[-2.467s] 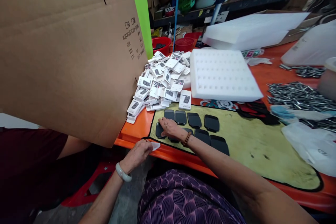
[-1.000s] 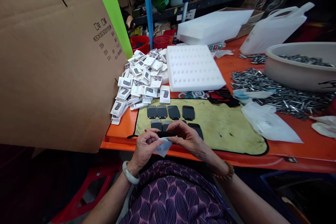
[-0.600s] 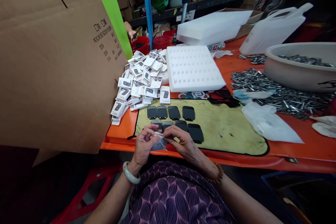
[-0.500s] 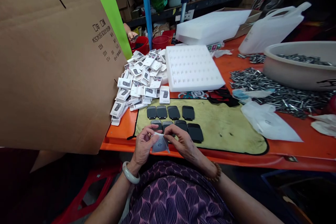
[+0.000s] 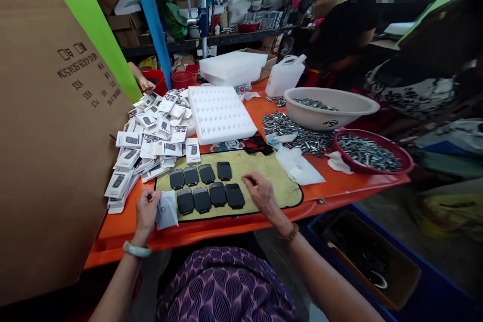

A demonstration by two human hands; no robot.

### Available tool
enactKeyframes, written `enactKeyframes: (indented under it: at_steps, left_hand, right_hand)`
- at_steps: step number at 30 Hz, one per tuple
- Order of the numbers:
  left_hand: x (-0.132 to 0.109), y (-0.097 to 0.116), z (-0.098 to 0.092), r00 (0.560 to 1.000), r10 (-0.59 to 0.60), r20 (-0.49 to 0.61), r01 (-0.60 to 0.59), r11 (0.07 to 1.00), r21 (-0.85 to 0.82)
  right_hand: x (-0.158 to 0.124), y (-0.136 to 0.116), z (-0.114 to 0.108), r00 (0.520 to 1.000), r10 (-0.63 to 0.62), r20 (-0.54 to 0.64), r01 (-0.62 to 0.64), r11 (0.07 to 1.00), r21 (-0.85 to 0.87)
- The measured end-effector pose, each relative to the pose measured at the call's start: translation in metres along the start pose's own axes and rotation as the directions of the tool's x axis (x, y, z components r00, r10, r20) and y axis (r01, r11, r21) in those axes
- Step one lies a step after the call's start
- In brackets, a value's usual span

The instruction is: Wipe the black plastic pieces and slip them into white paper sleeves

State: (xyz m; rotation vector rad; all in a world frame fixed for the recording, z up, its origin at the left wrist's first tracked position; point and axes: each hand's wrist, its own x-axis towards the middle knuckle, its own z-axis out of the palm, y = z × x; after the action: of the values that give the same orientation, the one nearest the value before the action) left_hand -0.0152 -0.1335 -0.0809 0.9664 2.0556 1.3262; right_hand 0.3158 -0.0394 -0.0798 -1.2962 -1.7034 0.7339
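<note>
My left hand (image 5: pixel 146 215) pinches the upper edge of a small translucent plastic bag (image 5: pixel 167 211), which hangs over the table's front edge beside the mat. My right hand (image 5: pixel 262 193) is above the yellow mat (image 5: pixel 281 188), its fingers curled together; whether anything small is between them cannot be made out. Between the two hands, several flat black square pads lie on the mat in two rows. The nearest to my right hand is a black pad (image 5: pixel 234 195) at the right end of the front row.
Small white printed boxes (image 5: pixel 164 126) are heaped at the left, beside a large cardboard carton (image 5: pixel 49 161). White foam trays (image 5: pixel 221 113) lie behind the mat. Metal pins (image 5: pixel 294 133) surround a white basin (image 5: pixel 328 110); a red basin (image 5: pixel 407 163) stands nearer. Another person's hand (image 5: pixel 147 84) shows behind the boxes.
My hands have moved apart: the left went left with the plastic bag, while the right let go of it and moved right over the mat. The view has turned right.
</note>
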Motion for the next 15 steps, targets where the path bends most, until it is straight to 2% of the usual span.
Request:
enactKeyframes:
  at_steps: [3,5,7,10,13,15]
  left_hand:
    - [0.027,-0.017,-0.003,1.0,0.017,0.007,-0.019,0.973,0.23]
    - [0.035,-0.023,-0.002,0.999,0.02,0.051,-0.036,0.936,0.349]
    - [0.036,-0.024,0.001,0.997,0.035,0.074,-0.063,0.905,0.421]
    - [0.029,-0.022,0.006,0.991,0.13,0.02,-0.124,0.872,0.473]
    - [0.018,-0.017,0.007,0.977,0.213,-0.033,-0.176,0.875,0.451]
    - [0.009,-0.012,0.006,0.974,0.22,-0.048,-0.186,0.906,0.379]
  right_hand:
    - [0.016,0.047,-0.051,0.987,0.008,-0.163,-0.063,0.942,-0.33]
    - [0.024,0.071,-0.079,0.969,0.045,-0.242,-0.178,0.806,-0.564]
    - [0.031,0.088,-0.098,0.951,0.075,-0.3,-0.277,0.636,-0.721]
    - [0.04,0.109,-0.112,0.953,0.09,-0.289,-0.296,0.474,-0.829]
    - [0.045,0.127,-0.114,0.968,0.105,-0.228,-0.251,0.428,-0.868]
    - [0.048,0.138,-0.114,0.963,0.11,-0.245,-0.268,0.43,-0.862]
